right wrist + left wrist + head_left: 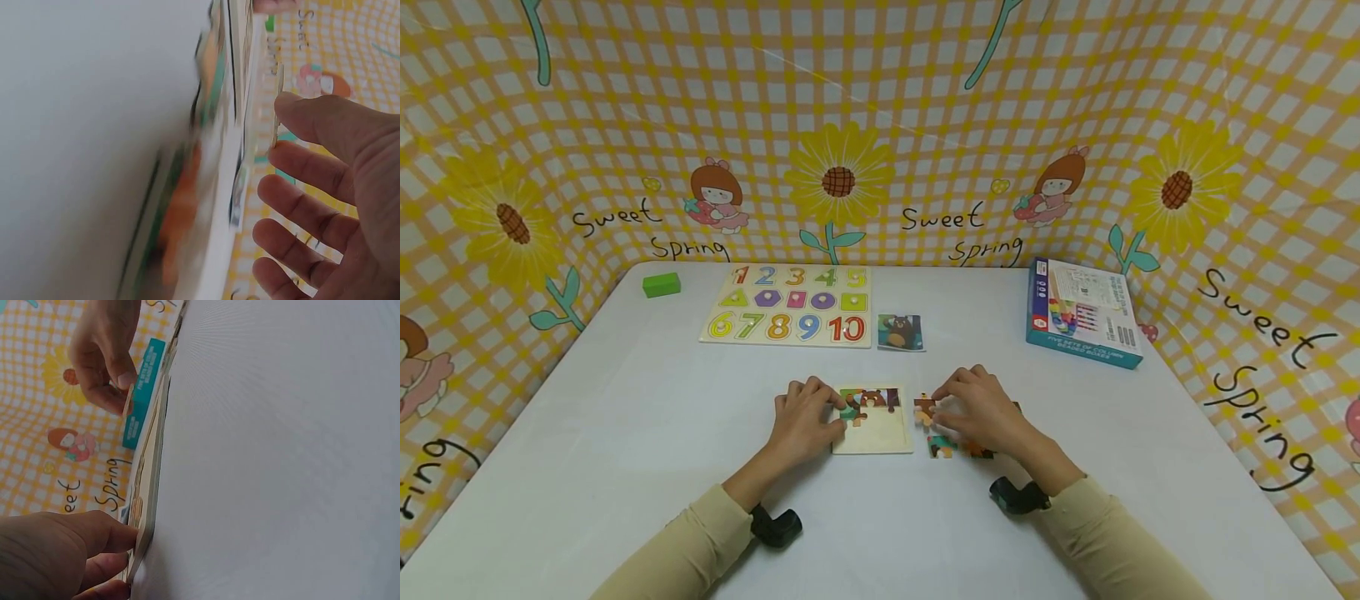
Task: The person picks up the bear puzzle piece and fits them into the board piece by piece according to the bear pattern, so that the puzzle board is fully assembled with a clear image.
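A square wooden puzzle board [883, 435] lies in the middle of the table, with bear-picture pieces [871, 398] fitted along its top and upper left. My left hand [805, 418] grips the board's left edge, thumb nearer me and fingers farther up. To the right of the board, my right hand [985, 412] pinches a brown puzzle piece [924, 410] between thumb and index finger. The right wrist view shows that piece [279, 112] edge-on, raised off the table. Loose pieces [942, 447] lie below the right hand, which partly hides others.
Behind the board stand a number-and-shape puzzle [786, 306] and a small bear picture card [901, 332]. A green block [661, 285] sits at the far left, a boxed bead set [1084, 312] at the far right. Checked cloth [880, 100] hangs around the table's back and sides.
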Demonstrator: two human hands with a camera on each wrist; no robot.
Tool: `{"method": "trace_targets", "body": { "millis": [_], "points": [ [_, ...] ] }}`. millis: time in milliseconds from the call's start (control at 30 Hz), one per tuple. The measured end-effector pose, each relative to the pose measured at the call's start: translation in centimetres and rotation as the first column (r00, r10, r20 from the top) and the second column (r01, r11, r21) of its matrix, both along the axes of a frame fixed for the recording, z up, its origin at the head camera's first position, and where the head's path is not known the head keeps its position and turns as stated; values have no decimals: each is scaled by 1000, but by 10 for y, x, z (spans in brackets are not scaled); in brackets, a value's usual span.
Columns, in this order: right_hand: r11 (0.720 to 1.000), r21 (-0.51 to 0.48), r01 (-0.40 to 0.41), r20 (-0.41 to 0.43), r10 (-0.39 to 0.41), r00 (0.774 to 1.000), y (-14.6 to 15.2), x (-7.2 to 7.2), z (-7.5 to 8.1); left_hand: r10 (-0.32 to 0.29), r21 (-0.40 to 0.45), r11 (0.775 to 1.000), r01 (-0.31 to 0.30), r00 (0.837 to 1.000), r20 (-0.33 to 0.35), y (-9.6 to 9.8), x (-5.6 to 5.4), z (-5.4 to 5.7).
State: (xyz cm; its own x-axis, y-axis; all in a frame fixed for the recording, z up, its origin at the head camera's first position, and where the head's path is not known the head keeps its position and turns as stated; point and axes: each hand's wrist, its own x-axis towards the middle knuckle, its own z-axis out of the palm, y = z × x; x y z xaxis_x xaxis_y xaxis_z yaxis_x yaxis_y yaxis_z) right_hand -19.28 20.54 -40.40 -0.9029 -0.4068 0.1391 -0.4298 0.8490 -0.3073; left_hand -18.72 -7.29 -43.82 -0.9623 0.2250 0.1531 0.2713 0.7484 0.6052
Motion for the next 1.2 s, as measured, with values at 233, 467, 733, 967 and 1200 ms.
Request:
{"method": "trace_targets", "body": {
  "millis": [233, 467, 733, 967, 1200],
  "points": [
    [998, 8, -62, -25, 62, 998, -25, -1, -2, 3, -3, 1000, -3, 1000, 1, 0, -1, -1],
    [997, 36, -73, -43, 74, 996, -43, -5, -6, 5, -1, 1000, -5, 1000, 0, 1, 0, -1],
    [996, 33, -81, -45, 82, 996, -60, -8, -7, 4, 0, 1000, -4, 1000, -3, 1, -1, -2],
    [996, 57, -66, -19, 67, 998, -68, -9, -8, 4, -4, 1000, -4, 1000, -5, 1, -1, -2],
    [994, 86, -60, -18, 62, 998, -72, -10, -8, 10, -9, 1000, -10, 1000, 2, 1, -1, -2]
  ]
}}
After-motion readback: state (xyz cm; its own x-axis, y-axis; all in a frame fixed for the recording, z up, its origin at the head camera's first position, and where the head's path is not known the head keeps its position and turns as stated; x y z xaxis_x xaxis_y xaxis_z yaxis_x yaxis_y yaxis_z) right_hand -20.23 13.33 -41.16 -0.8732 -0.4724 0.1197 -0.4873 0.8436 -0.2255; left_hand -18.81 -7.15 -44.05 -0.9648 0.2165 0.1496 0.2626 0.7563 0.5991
